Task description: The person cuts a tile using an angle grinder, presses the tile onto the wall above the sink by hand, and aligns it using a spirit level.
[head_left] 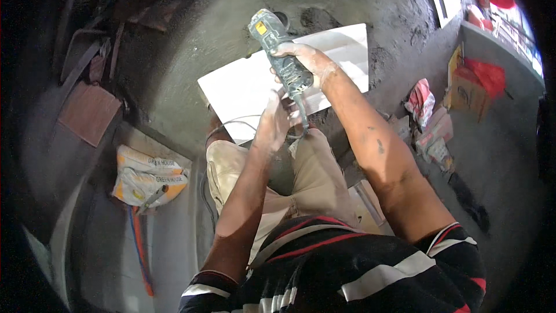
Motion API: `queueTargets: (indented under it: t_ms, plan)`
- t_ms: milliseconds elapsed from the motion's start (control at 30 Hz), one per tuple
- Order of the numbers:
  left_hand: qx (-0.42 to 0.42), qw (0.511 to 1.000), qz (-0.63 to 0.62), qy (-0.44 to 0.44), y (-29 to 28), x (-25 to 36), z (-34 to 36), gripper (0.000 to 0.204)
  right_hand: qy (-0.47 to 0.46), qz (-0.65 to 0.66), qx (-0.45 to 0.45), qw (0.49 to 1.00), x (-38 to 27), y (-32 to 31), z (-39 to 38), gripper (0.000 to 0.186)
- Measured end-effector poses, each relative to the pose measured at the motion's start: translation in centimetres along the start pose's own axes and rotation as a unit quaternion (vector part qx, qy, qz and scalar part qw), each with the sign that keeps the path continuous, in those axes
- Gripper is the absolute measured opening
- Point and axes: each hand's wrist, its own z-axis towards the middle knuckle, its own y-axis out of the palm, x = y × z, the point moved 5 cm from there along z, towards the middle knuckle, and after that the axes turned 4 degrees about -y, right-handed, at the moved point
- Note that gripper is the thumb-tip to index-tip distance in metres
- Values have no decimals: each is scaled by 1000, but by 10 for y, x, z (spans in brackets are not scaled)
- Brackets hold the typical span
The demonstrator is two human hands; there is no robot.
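Note:
A dusty dark angle grinder [281,55] is gripped round its body by my right hand [310,64]. It is tilted, its head with a yellow label pointing away from me and its cord end toward me. Below it lies a large white tile [234,90], brightly lit. My left hand [273,120], coated in pale dust, is beside the grinder's cord end, with its fingers stretched out and apart. Whether it touches the cord [302,113] is hard to make out. A thin loop of cord runs across the tile's near edge.
At left are a reddish-brown tile [90,113], a white and yellow sack [149,178] and an orange and blue strap [139,249]. On the right sit a cardboard box [468,95], a red cloth [486,76] and crumpled bags [434,130]. Rough grey cement [220,29] surrounds the white tile.

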Motion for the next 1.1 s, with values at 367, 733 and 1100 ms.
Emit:
queueTargets:
  t_ms: [367, 733, 1100]
  plan:
    - [123, 926, -339, 113, 45, 60, 45, 27, 56, -36, -24, 997, -14, 6, 2, 21]
    - [70, 944, -309, 89, 24, 110, 36, 46, 28, -159, 11, 987, -21, 40, -14, 29]
    - [161, 953, -162, 201, 20, 135, 18, 43, -48, -258, -99, 960, -38, 86, -37, 35]
